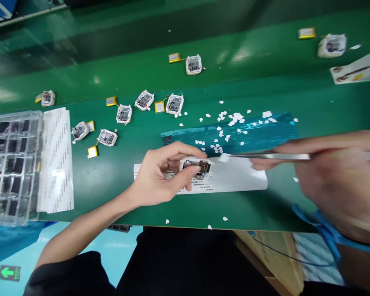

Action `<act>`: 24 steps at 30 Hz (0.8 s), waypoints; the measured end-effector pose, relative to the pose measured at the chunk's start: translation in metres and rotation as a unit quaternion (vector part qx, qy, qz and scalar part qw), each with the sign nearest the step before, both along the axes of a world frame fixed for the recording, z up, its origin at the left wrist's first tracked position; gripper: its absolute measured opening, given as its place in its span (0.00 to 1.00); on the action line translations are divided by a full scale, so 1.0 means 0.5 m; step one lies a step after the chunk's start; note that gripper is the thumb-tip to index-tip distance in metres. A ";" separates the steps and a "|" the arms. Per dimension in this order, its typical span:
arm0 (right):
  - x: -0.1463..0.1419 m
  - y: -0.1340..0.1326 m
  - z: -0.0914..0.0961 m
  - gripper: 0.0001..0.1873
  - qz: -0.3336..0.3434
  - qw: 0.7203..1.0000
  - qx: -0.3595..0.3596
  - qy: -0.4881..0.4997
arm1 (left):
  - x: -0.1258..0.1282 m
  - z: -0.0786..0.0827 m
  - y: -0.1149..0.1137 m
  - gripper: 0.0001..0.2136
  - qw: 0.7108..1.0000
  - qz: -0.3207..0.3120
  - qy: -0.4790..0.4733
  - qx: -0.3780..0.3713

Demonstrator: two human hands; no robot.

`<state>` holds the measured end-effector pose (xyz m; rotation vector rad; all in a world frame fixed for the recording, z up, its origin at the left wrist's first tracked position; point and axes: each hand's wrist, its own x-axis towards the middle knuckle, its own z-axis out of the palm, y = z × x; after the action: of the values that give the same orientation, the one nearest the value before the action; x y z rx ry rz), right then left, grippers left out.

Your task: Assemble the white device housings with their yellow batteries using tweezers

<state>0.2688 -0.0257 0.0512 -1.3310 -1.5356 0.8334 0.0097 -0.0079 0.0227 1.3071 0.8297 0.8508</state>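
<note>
My left hand (162, 174) grips a small white casing (196, 167) with exposed electronics, holding it over a white label sheet (234, 179) on the green mat (185, 205). My right hand (333, 176), blurred, holds metal tweezers (271, 156). Their tip carries a small white sticker (224, 157) just right of the casing. A blue film strip (234, 131) with white stickers lies just behind.
Several white casings with yellow batteries (123, 114) lie scattered at centre left and further back. A clear compartment tray (12, 164) and white label sheets (57, 160) sit at left. White paper bits (231, 119) litter the mat. A blue wrist strap (323, 230) hangs at right.
</note>
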 end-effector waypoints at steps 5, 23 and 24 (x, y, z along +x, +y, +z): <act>-0.073 0.026 -0.005 0.11 0.098 0.992 0.010 0.075 | -0.009 0.005 -0.002 0.14 0.994 -0.024 -0.064 -0.088; -0.068 0.019 -0.024 0.14 0.124 0.990 0.033 0.057 | -0.001 0.007 -0.020 0.17 0.992 -0.026 -0.067 -0.108; -0.068 0.018 -0.023 0.14 0.120 0.991 0.028 0.054 | -0.001 0.007 -0.020 0.17 0.992 -0.024 -0.067 -0.105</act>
<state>0.2349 -0.0165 0.0396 -1.0556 -1.6416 0.9878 0.0093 -0.0181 0.0261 1.0694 0.7569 0.7817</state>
